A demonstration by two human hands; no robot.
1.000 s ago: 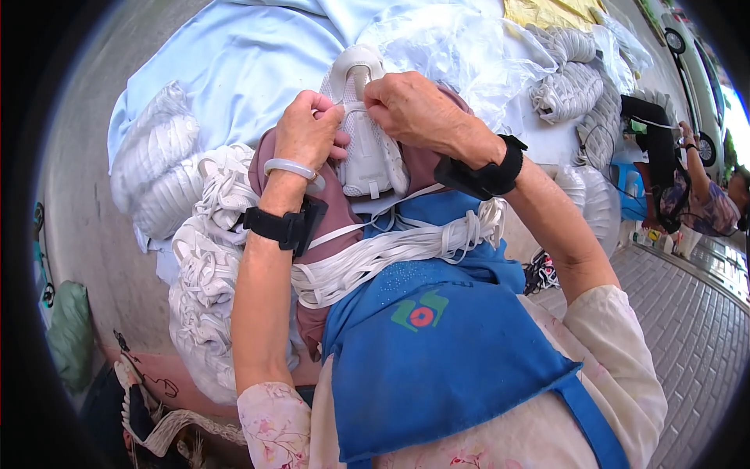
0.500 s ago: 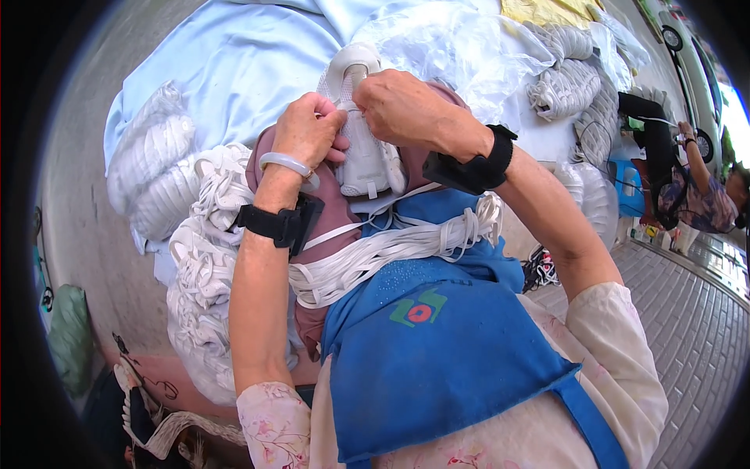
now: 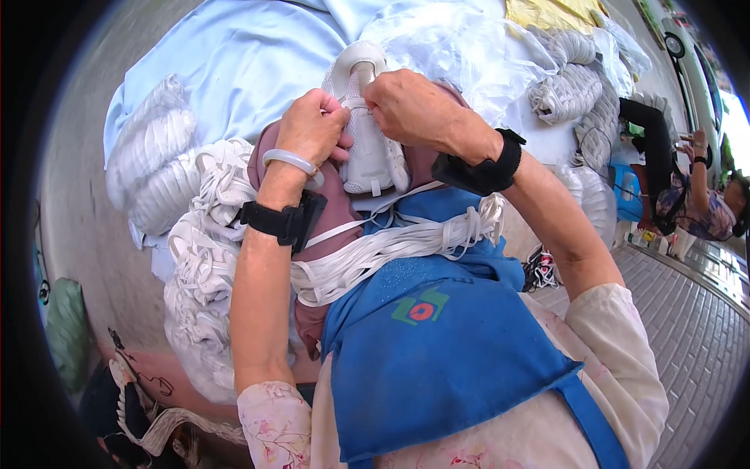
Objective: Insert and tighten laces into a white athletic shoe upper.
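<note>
A white sneaker (image 3: 370, 166) lies between my thighs, its toe toward me and its collar pointing away. On its left side my left hand (image 3: 314, 131) is closed in a pinch at the lacing area. Across from it, my right hand (image 3: 422, 109) is also pinched, knuckles up, over the shoe's right side. Whatever thin thing the fingertips hold is hidden by the fingers. A thick bundle of white shoelaces (image 3: 383, 262) lies across my lap on the blue apron (image 3: 445, 344).
White laced shoes (image 3: 205, 258) are heaped at my left, beside plastic-wrapped shoes (image 3: 152, 156). Grey-white shoes (image 3: 566, 94) are stacked at the far right. Light blue cloth (image 3: 234, 70) and clear plastic (image 3: 461, 51) spread ahead. Another person (image 3: 695, 195) sits at right near a blue stool (image 3: 627, 191).
My right hand has shifted slightly right, and my left hand stays pinched beside the shoe. The other person's hand at the right has moved.
</note>
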